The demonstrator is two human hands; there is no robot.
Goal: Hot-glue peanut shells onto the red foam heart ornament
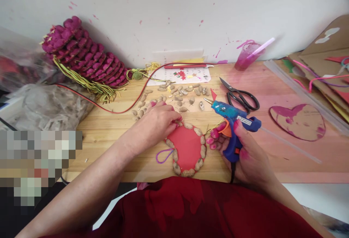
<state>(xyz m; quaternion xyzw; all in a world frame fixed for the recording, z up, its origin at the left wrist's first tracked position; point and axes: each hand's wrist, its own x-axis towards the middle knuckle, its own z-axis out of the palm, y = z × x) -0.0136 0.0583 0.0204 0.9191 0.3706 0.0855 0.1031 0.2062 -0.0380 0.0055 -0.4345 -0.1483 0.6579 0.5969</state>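
A red heart-shaped piece (188, 145) lies on the wooden table, with peanuts (203, 151) in their shells along its rim. From its left side sticks out a purple cord loop (164, 156). My left hand (159, 121) bends over the heart's upper left edge, its fingers closed on a peanut (178, 123) there; the fingers partly hide it. In my right hand (249, 154) is a blue hot glue gun (233, 121) with an orange trigger. Its nozzle points up and left, above the table and apart from the heart. Loose peanuts (181, 92) lie beyond my left hand.
Black-handled scissors (240, 96) lie behind the glue gun. A cardboard heart (298, 121) and a clear glue stick (291, 145) are at the right. A pink-stained cup (247, 58) stands by the wall. A purple peanut bundle (84, 52) leans at the left, near a red-black cord (133, 105).
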